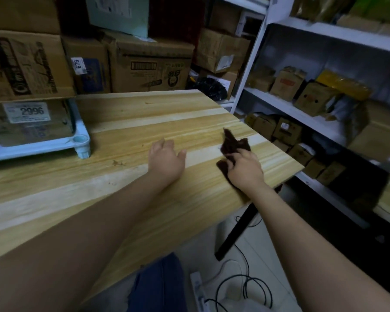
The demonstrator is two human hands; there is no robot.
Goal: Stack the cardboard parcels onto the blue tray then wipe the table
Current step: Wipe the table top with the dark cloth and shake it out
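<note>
You've two cardboard parcels [29, 122] stacked on the pale-blue tray [43, 147], left on the wooden table [144, 113]; dark brown cloth [232, 143] crumpled near its right edge.

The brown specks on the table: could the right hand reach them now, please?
Probably not directly: the left hand lies between the specks and the right hand gripping the cloth.

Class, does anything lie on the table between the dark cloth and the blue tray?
Only the person's own left hand, on the light wooden table between the dark brown cloth in the right hand and the pale blue plastic tray.
</note>
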